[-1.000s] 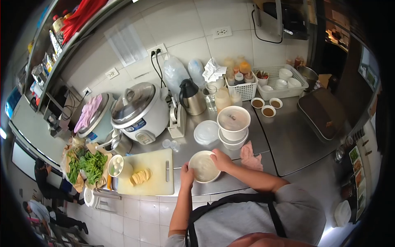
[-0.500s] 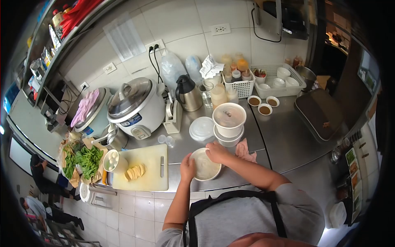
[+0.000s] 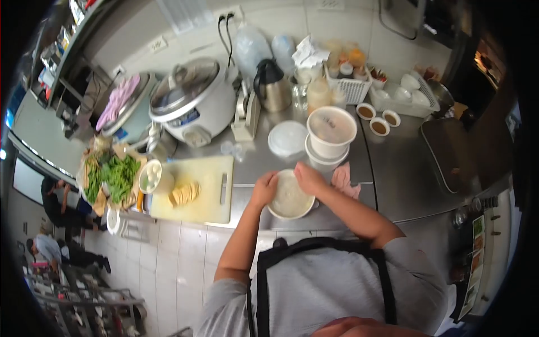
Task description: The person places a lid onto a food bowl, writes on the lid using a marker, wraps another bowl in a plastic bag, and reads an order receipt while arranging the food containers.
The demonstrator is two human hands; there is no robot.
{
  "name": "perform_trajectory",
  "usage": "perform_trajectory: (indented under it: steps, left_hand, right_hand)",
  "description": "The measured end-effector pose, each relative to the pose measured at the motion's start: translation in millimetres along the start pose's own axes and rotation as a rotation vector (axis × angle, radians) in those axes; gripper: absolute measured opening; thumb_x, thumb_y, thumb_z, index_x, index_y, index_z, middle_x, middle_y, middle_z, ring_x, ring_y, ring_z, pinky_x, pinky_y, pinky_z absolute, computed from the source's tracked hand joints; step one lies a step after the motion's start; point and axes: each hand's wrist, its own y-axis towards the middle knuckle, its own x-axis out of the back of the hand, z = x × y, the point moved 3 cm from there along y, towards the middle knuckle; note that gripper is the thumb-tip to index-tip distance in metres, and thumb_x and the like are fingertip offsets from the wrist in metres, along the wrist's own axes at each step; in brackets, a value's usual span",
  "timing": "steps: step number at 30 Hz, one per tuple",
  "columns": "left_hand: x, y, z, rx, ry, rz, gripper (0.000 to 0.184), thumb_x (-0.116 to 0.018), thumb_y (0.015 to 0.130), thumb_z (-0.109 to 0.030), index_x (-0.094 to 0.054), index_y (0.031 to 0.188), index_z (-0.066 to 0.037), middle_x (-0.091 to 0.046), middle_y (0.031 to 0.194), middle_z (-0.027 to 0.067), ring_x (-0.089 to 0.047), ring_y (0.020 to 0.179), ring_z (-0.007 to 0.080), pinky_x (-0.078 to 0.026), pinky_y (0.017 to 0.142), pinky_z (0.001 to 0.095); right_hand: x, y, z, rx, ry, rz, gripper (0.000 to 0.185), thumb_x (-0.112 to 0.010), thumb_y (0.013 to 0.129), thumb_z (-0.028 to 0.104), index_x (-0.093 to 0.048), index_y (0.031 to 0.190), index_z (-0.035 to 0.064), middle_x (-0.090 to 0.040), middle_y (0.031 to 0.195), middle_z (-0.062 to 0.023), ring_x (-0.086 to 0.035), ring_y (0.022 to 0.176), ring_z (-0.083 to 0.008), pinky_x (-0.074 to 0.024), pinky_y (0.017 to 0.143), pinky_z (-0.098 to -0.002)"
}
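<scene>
Head view, from the far left: two people, one in dark clothes [image 3: 51, 205] and one in a pale top [image 3: 46, 247], are beyond the tabletop [image 3: 247, 208]. Leafy greens [image 3: 119, 175] lie on brown paper at its left end, with a pink cloth [image 3: 119, 101] draped over a lidded cooker behind them. Just right of the greens is a white tub [image 3: 161, 184] holding pale round pieces, beside a cutting board [image 3: 212, 196] with a row of yellowish slices [image 3: 184, 194] on it. A large rice cooker [image 3: 193, 118] is behind the board, and a steel flask [image 3: 275, 92] is farther right.

Near the front edge, right of the board, is a round white bowl [image 3: 292, 196] with pale, cloudy contents. The left hand [image 3: 264, 189] has its fingers curled in on the bowl's left rim; the right hand [image 3: 309, 178] is closed on the rim at the upper right. Whether the bowl's base touches the steel cannot be told.

Behind it lie a flat round lid [image 3: 287, 139] and, to the right, two stacked tubs [image 3: 331, 135]. A crumpled pink wipe [image 3: 345, 181] is near the right forearm. Farther right, three small sauce cups [image 3: 380, 127] sit in front of a white tray [image 3: 410, 108] of cups.
</scene>
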Motion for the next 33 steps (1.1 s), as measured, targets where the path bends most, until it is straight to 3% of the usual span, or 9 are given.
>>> perform_trajectory:
  steps: [3,8,12,15,21,27,29,31,33]
  left_hand:
    - [-3,-5,4,0.156,-0.079,0.006,0.024,-0.045,0.081,-0.018,-0.057,0.095,-0.001,-0.060,0.079,0.0112,-0.056,0.073,0.0161,-0.043,0.067,0.0267]
    - [-3,-6,0,0.212,-0.178,0.051,0.024,-0.043,0.082,-0.015,-0.056,0.096,0.000,-0.060,0.081,0.0074,-0.053,0.072,0.0119,-0.043,0.066,0.0249]
    - [-4,-1,-5,0.118,-0.388,0.150,0.025,-0.041,0.083,-0.012,-0.056,0.100,0.000,-0.057,0.093,0.0085,-0.052,0.081,0.0108,-0.042,0.072,0.0240]
    - [-3,-3,-14,0.270,-0.482,0.243,0.026,-0.041,0.083,-0.012,-0.055,0.102,-0.002,-0.055,0.095,0.0099,-0.050,0.087,0.0133,-0.040,0.078,0.0251]
    - [-4,4,8,0.064,-0.092,0.118,0.025,-0.043,0.082,-0.014,-0.057,0.099,-0.003,-0.052,0.087,0.0104,-0.051,0.089,0.0189,-0.040,0.078,0.0286]
    - [-7,6,4,0.164,-0.297,0.186,0.022,-0.045,0.082,-0.012,-0.056,0.098,-0.002,-0.056,0.087,0.0054,-0.052,0.080,0.0124,-0.043,0.072,0.0247]
    - [-5,5,1,0.168,-0.281,0.145,0.022,-0.046,0.082,-0.013,-0.055,0.098,-0.002,-0.058,0.085,0.0051,-0.053,0.077,0.0113,-0.044,0.070,0.0247]
    - [-6,1,2,0.331,-0.374,0.100,0.022,-0.048,0.081,-0.012,-0.055,0.099,-0.001,-0.058,0.087,0.0059,-0.053,0.078,0.0113,-0.044,0.069,0.0253]
    - [-3,-3,16,0.215,-0.290,-0.086,0.023,-0.050,0.080,-0.012,-0.055,0.099,-0.001,-0.058,0.088,0.0069,-0.054,0.078,0.0121,-0.045,0.069,0.0259]
  right_hand:
    - [2,-2,3,-0.019,-0.034,0.089,0.017,-0.041,0.082,0.021,-0.046,0.084,0.0044,-0.055,0.075,-0.0188,-0.053,0.073,-0.0375,-0.0393,0.062,-0.0458]
    - [4,0,4,-0.071,-0.061,0.159,0.017,-0.041,0.083,0.022,-0.046,0.085,0.0058,-0.056,0.076,-0.0181,-0.053,0.074,-0.0366,-0.0395,0.064,-0.0458]
    - [4,-1,8,-0.023,-0.085,0.099,0.016,-0.040,0.083,0.022,-0.047,0.087,0.0071,-0.055,0.082,-0.0159,-0.053,0.076,-0.0352,-0.0401,0.064,-0.0443]
    - [1,-6,4,0.056,-0.015,-0.014,0.015,-0.042,0.082,0.020,-0.048,0.087,0.0078,-0.053,0.085,-0.0145,-0.052,0.076,-0.0344,-0.0408,0.064,-0.0430]
    - [-2,-3,-1,0.074,0.048,-0.006,0.012,-0.044,0.081,0.019,-0.049,0.086,0.0084,-0.052,0.087,-0.0138,-0.052,0.076,-0.0339,-0.0412,0.065,-0.0420]
    - [-6,4,-6,-0.017,-0.050,0.094,0.017,-0.040,0.082,0.022,-0.048,0.086,0.0071,-0.053,0.086,-0.0160,-0.051,0.079,-0.0356,-0.0402,0.068,-0.0439]
    - [-7,5,-7,-0.018,-0.071,0.117,0.018,-0.039,0.083,0.022,-0.048,0.086,0.0068,-0.053,0.086,-0.0170,-0.051,0.079,-0.0365,-0.0397,0.068,-0.0444]
    - [-12,5,-14,0.001,-0.048,0.098,0.018,-0.039,0.083,0.022,-0.047,0.086,0.0056,-0.053,0.086,-0.0175,-0.050,0.079,-0.0370,-0.0394,0.067,-0.0446]
    - [-14,2,-20,0.006,0.003,0.079,0.019,-0.039,0.083,0.020,-0.047,0.086,0.0038,-0.052,0.085,-0.0182,-0.050,0.079,-0.0370,-0.0390,0.067,-0.0444]
